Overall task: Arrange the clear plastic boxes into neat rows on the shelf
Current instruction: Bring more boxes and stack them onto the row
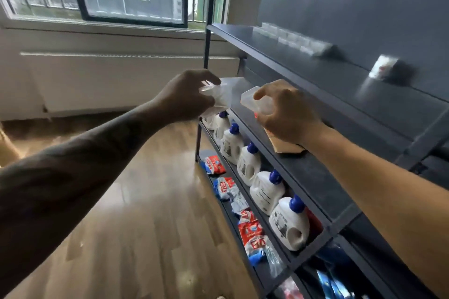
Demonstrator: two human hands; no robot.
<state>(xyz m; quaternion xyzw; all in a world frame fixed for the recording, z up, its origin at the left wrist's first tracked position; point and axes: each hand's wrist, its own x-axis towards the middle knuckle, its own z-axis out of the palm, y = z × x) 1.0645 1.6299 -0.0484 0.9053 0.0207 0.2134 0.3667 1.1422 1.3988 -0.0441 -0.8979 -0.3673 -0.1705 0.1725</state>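
I count six white plastic detergent bottles with blue caps (252,162) on the dark metal shelf unit (315,177). Each of my two hands holds one clear plastic box: left (211,91), right (257,102).

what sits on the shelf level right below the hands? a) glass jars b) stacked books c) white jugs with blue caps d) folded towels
c: a row of white jugs with blue caps stands along the shelf level under the left hand and right hand, each of which holds a clear box.
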